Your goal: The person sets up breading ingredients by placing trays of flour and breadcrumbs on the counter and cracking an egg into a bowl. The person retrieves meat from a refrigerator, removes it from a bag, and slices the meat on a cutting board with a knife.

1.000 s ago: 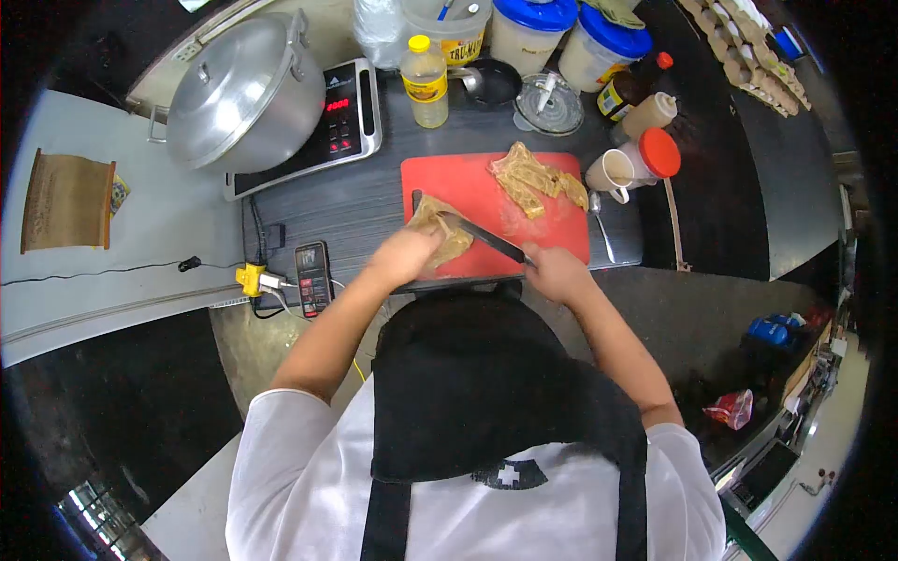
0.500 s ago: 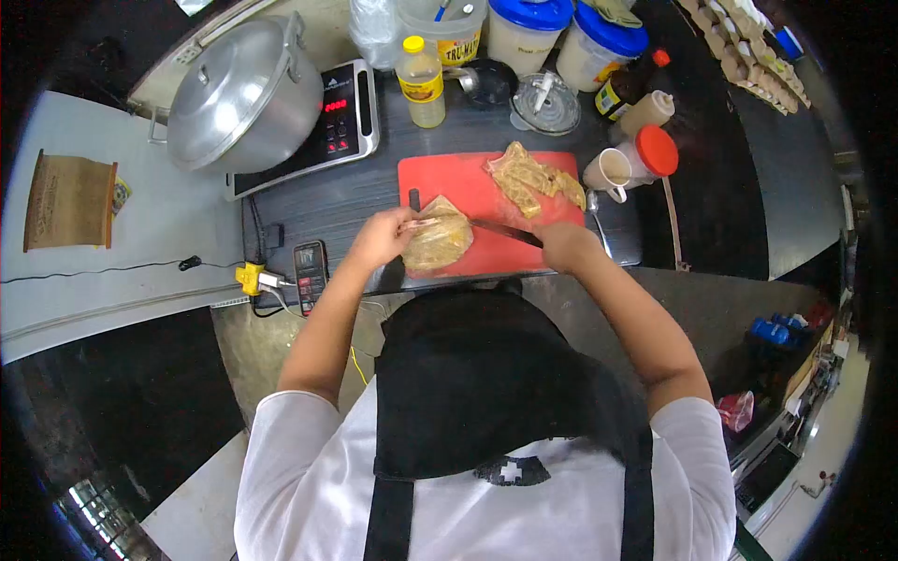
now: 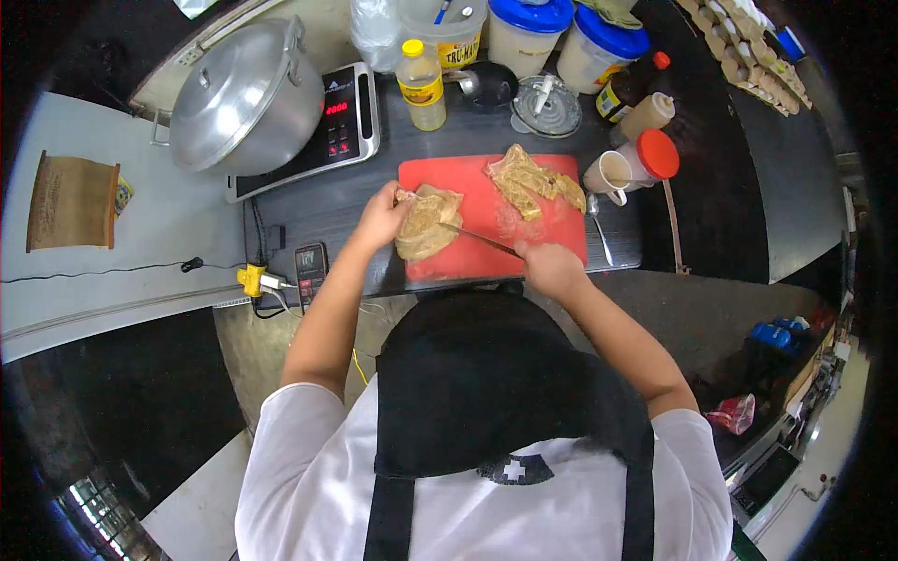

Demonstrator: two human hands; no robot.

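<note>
On a red cutting board (image 3: 486,257) lies a flat, pale brown piece of meat (image 3: 426,229) at the left. My left hand (image 3: 382,217) pinches the upper left edge of that piece. My right hand (image 3: 554,268) is wrapped round the handle of a knife (image 3: 485,240), whose blade points left with its tip on the right part of the meat. More pieces of similar meat (image 3: 524,182) lie at the upper right of the board.
A lidded pot (image 3: 245,98) stands on an induction cooker (image 3: 348,117) at the left. Behind the board are a yellow-capped bottle (image 3: 423,89), a small black pan (image 3: 490,86) and a clear lid (image 3: 546,106). A mug (image 3: 610,174), jar (image 3: 652,156) and spoon (image 3: 601,230) sit right; a phone (image 3: 311,271) lies left.
My left hand has shifted up along the meat's left edge since half a second ago. The knife has moved left and down, from beside the meat onto it.
</note>
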